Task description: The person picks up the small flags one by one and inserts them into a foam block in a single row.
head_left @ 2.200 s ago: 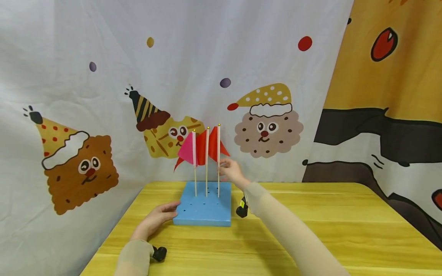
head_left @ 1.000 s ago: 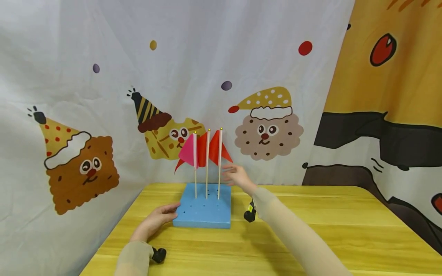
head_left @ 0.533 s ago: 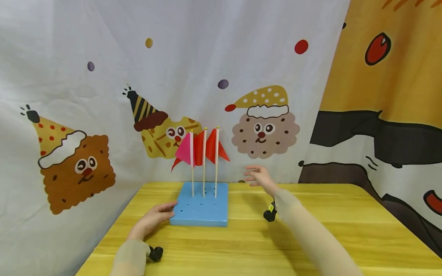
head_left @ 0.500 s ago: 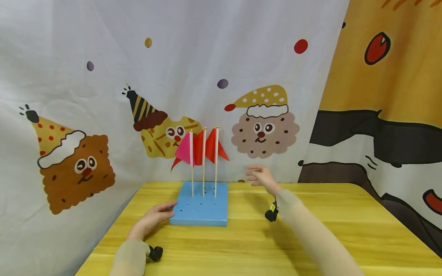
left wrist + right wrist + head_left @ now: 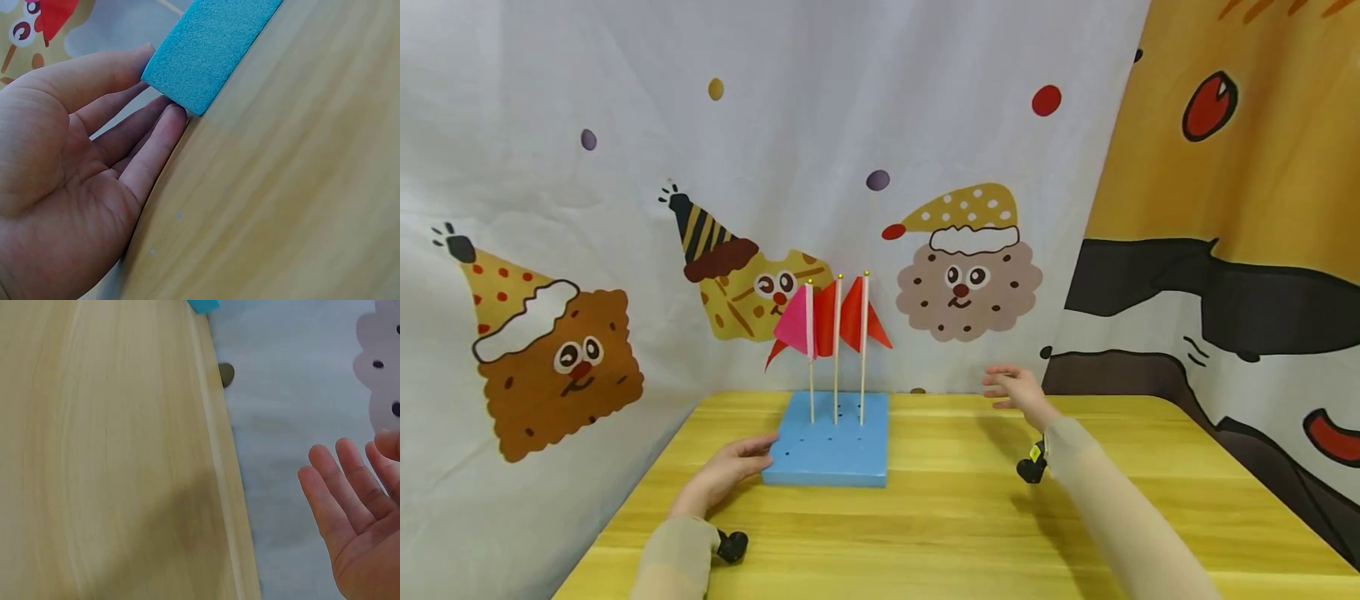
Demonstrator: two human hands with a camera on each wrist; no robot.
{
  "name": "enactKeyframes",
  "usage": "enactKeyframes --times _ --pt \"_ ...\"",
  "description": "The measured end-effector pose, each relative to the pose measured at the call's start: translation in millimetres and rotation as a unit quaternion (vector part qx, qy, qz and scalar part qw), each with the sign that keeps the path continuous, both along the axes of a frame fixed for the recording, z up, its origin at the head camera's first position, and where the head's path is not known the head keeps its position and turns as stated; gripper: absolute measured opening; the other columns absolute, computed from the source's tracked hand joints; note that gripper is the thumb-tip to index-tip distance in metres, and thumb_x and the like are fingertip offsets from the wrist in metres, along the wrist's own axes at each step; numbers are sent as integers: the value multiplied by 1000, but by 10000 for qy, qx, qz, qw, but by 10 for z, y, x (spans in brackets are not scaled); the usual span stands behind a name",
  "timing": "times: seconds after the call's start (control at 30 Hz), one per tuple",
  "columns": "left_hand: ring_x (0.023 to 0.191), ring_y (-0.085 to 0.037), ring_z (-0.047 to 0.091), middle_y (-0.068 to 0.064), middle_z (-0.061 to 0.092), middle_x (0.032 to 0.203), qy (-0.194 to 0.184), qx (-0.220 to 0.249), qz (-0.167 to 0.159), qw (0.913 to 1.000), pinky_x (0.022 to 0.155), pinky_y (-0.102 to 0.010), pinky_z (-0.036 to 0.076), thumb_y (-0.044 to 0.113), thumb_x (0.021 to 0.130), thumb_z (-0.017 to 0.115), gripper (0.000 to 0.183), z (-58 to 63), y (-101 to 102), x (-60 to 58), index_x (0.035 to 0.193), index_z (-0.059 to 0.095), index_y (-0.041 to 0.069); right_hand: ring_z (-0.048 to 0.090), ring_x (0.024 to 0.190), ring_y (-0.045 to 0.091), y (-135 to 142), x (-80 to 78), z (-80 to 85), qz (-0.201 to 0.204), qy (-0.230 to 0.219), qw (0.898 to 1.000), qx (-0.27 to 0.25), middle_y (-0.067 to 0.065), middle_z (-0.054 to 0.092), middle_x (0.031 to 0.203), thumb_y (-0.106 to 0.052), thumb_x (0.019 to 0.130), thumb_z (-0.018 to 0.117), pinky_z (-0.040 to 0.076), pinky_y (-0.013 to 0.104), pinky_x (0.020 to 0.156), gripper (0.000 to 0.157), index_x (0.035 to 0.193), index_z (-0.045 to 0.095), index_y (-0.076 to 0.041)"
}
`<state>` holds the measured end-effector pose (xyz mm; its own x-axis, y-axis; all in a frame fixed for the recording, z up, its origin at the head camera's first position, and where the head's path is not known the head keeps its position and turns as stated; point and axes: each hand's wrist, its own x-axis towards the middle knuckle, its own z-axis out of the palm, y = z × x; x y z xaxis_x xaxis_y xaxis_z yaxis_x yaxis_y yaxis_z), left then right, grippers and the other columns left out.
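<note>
A blue foam block (image 5: 835, 461) with small holes lies on the table, several of its holes vacant. Three pale sticks stand upright in it, bearing a pink flag (image 5: 793, 323), a red flag (image 5: 825, 321) and another red flag (image 5: 852, 315). My left hand (image 5: 726, 469) rests against the block's left side; the left wrist view shows relaxed fingers touching the upper edge and lower corner of the foam (image 5: 200, 59). My right hand (image 5: 1019, 392) is in the air to the right of the block, fingers spread and holding nothing. In the right wrist view its palm (image 5: 362, 531) faces the camera.
The wooden table (image 5: 955, 500) reaches back to a curtain (image 5: 955, 100) printed with cartoon biscuits. A black wrist device (image 5: 732, 547) sits on the left wrist, and a similar device (image 5: 1033, 465) on the right.
My right hand has let go of the rightmost flag's stick and moved away to the right. The flags stay upright. My left hand keeps its place at the block.
</note>
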<state>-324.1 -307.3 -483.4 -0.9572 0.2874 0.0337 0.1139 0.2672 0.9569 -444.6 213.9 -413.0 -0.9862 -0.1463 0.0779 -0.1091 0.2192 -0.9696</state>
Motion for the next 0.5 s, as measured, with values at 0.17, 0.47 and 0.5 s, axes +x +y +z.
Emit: enactKeyframes --times 0.17,0.47,0.5 --pt "135 -41 35 -24 32 151 -22 -73 32 10000 105 -42 41 18 97 62 58 -30 6 14 147 40 0 59 111 44 136 33 -44 -68 -40 10000 58 31 53 130 -21 104 46 53 50 87 45 138 43 8" --pt "131 -41 40 -27 35 149 -39 -106 83 9999 102 -42 43 17 97 60 57 37 -9 -17 145 39 -5 62 106 40 206 29 -12 -98 43 9995 287 30 57 125 -19 103 47 56 45 82 41 134 48 8" --pt "130 -41 43 -27 36 148 -49 -119 121 9998 101 -43 44 16 97 60 56 69 -11 -25 145 39 -6 62 107 41 217 33 -2 -117 73 9993 348 30 57 125 -19 103 48 55 47 83 40 133 49 7"
